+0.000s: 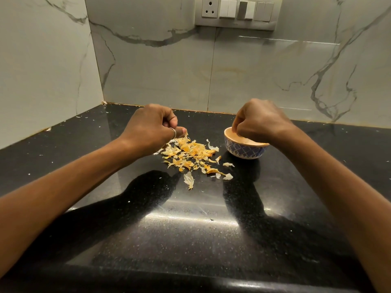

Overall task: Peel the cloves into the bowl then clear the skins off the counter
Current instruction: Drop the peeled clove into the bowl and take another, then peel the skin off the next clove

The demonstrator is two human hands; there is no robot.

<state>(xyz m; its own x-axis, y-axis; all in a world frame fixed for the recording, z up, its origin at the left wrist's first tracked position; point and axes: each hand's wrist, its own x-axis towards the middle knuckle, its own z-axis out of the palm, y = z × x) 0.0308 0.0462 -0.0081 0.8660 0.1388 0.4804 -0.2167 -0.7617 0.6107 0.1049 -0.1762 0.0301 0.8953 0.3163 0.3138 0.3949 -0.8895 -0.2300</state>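
A small bowl point(245, 150), blue-patterned outside and pale inside, stands on the black counter point(190, 229) right of centre. My right hand point(260, 121) hangs over it with the fingers curled down into the bowl, so the fingertips and anything they hold are hidden. A pile of dry yellow and white garlic skins point(190, 154) lies left of the bowl. My left hand point(152, 123), with a ring on one finger, hovers at the pile's far left edge with curled fingers. Its thumb and fingers seem to pinch a scrap of skin. No clove shows.
Marble-look wall tiles close off the counter at the back and left. A socket and switch panel point(237, 11) sits high on the back wall. Small skin flecks point(48, 129) lie scattered along the left and back edges. The counter's front edge runs along the bottom.
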